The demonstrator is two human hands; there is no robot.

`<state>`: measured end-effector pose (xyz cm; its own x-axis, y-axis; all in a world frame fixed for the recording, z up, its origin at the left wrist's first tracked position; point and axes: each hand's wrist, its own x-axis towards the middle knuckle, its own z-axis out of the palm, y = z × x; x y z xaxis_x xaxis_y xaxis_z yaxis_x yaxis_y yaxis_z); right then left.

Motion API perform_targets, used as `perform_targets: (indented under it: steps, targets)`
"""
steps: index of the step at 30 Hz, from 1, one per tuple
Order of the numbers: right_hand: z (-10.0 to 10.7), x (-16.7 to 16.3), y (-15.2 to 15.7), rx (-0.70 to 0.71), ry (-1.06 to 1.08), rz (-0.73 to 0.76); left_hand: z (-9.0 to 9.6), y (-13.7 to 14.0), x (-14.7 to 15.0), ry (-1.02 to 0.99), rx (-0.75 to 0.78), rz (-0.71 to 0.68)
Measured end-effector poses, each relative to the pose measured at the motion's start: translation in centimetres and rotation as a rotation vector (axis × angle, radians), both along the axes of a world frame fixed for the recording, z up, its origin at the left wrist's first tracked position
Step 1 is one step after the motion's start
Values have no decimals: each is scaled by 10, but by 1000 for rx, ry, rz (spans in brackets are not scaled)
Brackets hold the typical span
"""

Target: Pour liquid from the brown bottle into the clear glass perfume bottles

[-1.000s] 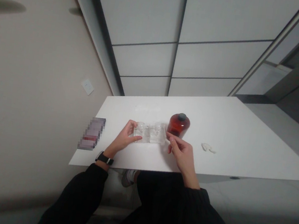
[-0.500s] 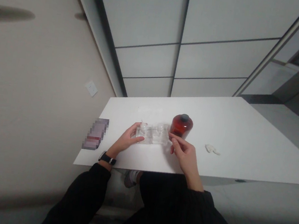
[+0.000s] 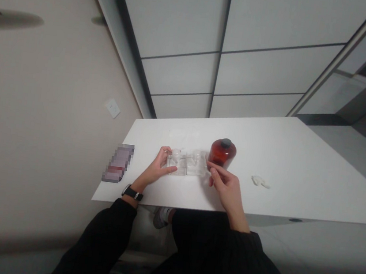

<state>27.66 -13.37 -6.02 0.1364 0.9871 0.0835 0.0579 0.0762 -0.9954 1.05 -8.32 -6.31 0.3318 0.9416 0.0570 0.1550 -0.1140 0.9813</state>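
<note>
A clear plastic container [image 3: 195, 167] with two square compartments lies on the table, a rounded clear knob-like piece rising from each half. My left hand [image 3: 157, 167] grips its left end, thumb along the near side and fingers at the far side. At the container's right end, my right hand [image 3: 225, 184] is closed, with thumb and fingers brought together. Whatever may be pinched there is too small to make out. Just behind the right fingertips stands a red-brown translucent bottle [image 3: 223, 153] with a dark cap, upright.
To the right on the white table [image 3: 299, 169] lies a small crumpled white piece [image 3: 259, 181]. A blurred-out flat pinkish object [image 3: 119, 163] rests at the left edge. A wall with a socket [image 3: 113, 108] is at left, and white panelled doors [image 3: 184, 75] stand behind.
The fingers of my left hand have shifted slightly at the container's far left corner. My right hand, the container and the bottle stay nearly as they were.
</note>
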Motion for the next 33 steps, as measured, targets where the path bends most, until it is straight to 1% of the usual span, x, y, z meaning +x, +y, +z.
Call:
perform_targets:
  steps: [5, 11, 15, 20, 23, 26, 29, 33]
  targets:
    - [0, 0, 0, -13, -14, 3, 1, 1, -1, 10, 54, -76]
    - [0, 2, 1, -10, -30, 16, -11, 6, -2, -67, 4, -1]
    - [1, 2, 1, -12, -20, 20, -8, 4, -2, -62, -1, -17]
    - [4, 1, 0, -30, -6, 33, -4, 4, -1, -24, 30, -84]
    - [4, 1, 0, -38, -3, 34, -8, 6, -2, -18, 39, -42]
    - [4, 2, 0, -33, -5, 29, -13, 7, -3, -71, 12, 5]
    - [3, 2, 0, -26, -9, 22, -14, 8, -3, -100, -9, -13]
    - [2, 2, 0, -25, -12, 29, -11, 7, -3, -65, 7, -30]
